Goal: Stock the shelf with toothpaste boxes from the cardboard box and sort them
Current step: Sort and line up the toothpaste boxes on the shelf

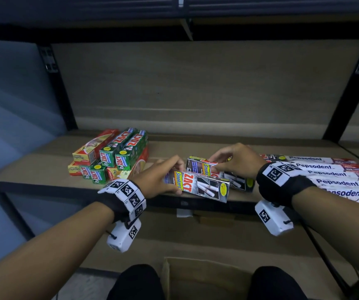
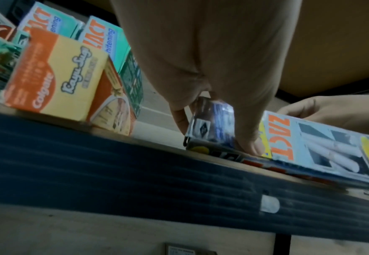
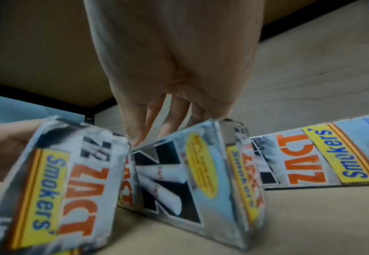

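Observation:
My left hand (image 1: 171, 180) grips one end of a silver Zact Smokers box (image 1: 202, 188) at the shelf's front edge. In the left wrist view the left hand (image 2: 216, 138) has thumb and fingers clamped on that box (image 2: 323, 148). Just behind it, my right hand (image 1: 215, 164) pinches the top edge of a second Zact Smokers box (image 1: 198, 166), which stands tilted on its long side. In the right wrist view the right hand (image 3: 179, 124) has fingers behind this box (image 3: 179, 172). The left-held box (image 3: 54, 186) is beside it. A third one (image 3: 314, 157) lies flat behind.
Green Zact and red-yellow Colgate boxes (image 1: 111, 156) are stacked on the left of the wooden shelf (image 1: 44, 167). Long white Pepsodent boxes (image 1: 334, 178) lie in a row at the right. An open cardboard box (image 1: 206, 276) sits on the floor between my knees.

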Available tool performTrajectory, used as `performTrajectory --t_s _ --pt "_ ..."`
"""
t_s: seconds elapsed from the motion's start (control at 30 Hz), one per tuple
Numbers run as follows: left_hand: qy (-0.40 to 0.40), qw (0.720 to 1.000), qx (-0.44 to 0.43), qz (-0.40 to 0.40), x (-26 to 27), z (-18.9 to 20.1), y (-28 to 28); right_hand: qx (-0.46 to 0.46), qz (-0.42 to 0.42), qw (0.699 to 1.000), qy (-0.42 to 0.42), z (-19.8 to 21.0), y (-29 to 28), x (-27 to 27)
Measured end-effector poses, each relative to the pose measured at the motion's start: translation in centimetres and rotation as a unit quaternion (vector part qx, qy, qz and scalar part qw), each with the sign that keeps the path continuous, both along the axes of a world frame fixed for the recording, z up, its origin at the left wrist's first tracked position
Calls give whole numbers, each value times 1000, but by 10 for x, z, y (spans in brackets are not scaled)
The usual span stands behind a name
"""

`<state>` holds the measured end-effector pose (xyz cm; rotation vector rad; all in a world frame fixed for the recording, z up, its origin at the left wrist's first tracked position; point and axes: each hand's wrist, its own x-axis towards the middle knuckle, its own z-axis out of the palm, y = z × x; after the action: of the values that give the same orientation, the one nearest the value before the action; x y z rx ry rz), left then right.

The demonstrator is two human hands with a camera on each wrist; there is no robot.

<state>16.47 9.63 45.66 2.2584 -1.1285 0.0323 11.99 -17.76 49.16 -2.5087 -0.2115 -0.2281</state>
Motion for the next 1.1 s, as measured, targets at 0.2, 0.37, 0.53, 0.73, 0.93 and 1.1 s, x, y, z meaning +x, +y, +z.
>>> performTrajectory --t_s 0.2,0.37,0.53,0.73,0.93,1.1 --pt "43 998 -42 -2 3 -2 1 19 -18 1000 5 10 -1 -11" --pt "-10 998 -30 47 1 0 -4 -132 -105 985 26 20 -6 -27" --pt "6 998 18 58 1 6 -18 -132 -114 979 109 17 -6 -52" --pt "8 996 83 42 2 10 -42 -134 -97 983 82 8 -3 -66" --pt "12 989 145 36 -5 13 -61 -181 -79 976 89 10 -16 -71" --pt "-13 986 160 44 -12 15 -76 -213 -91 968 98 14 -31 -76"
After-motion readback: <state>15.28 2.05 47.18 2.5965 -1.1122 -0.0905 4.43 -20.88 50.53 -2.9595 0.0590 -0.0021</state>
